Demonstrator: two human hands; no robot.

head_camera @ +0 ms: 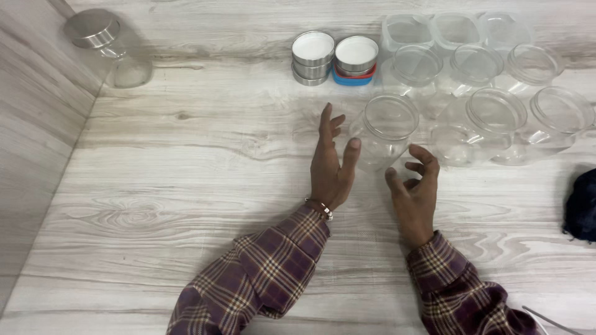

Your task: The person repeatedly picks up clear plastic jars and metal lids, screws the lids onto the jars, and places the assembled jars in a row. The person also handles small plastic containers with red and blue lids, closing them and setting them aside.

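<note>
Plaid-sleeved left hand (329,162) and right hand (415,186), grips wide, flanking open clear jar (386,129), just beside it

Ten clear jars (388,127), two lid stacks (312,57).

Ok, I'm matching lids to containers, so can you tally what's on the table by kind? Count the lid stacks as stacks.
Round open clear jars: 6
Squarish open clear containers: 3
Clear jar with a metal lid on: 1
Stacks of lids: 2
Dark cloth at the right edge: 1
Total: 13
</note>
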